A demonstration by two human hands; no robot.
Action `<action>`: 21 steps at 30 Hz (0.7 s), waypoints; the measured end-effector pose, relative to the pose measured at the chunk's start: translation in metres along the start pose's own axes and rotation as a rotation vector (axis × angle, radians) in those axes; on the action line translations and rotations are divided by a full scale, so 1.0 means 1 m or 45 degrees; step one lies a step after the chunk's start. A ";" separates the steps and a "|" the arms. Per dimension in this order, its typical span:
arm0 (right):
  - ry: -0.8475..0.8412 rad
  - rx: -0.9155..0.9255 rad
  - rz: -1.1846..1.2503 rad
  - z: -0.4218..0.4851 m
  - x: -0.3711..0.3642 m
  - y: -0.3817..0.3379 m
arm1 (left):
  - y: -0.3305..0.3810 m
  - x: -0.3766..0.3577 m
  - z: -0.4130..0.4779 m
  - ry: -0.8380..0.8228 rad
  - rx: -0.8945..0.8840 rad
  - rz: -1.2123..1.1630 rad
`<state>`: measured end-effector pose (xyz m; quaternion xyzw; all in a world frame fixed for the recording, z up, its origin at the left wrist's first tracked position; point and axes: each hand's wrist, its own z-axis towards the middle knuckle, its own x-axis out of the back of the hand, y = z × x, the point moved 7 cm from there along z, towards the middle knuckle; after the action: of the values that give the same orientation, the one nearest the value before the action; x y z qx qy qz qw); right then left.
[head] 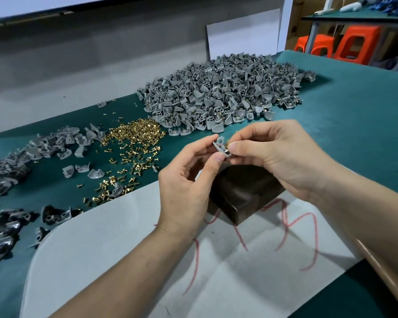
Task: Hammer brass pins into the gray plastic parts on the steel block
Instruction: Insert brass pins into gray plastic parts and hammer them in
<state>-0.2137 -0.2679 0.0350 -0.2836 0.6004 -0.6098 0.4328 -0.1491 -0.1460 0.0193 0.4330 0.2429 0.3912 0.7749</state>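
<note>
Nearest the camera, a pale sheet of paper [115,255] lies on the green table mat [354,115], marked with loose red scrawls [292,232] that cannot be read as any word or number. On the far part of that sheet sits the dark steel block [241,193], its top bare. Just above the block, both hands meet in the air. The left hand [186,180] pinches one gray plastic part [220,145] between thumb and forefinger, the other fingers curled loosely underneath. The right hand [280,157] closes thumb and forefinger on the part's right edge, where a glint of a brass pin [228,145] shows at the fingertips; whether the pin is seated in the part cannot be told. The part is held clear of the block, not touching it. To the left lie dark plastic pieces [9,223] at the mat's edge, then a loose scatter of gray parts [55,145]. Beyond the hands spreads a heap of brass pins [136,136], thinning toward the paper. Farther back rises a large pile of gray parts [225,92], many with brass showing in them. In the far right corner stand orange plastic stools [354,42] under another green-topped table [354,16]. No brand or label is legible anywhere.
</note>
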 end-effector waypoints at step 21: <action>-0.021 0.103 -0.446 -0.001 0.000 -0.012 | 0.000 -0.004 -0.001 -0.067 0.057 -0.003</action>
<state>-0.2170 -0.2685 0.0467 -0.3712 0.5132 -0.6971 0.3360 -0.1523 -0.1492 0.0196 0.4602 0.2316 0.3733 0.7715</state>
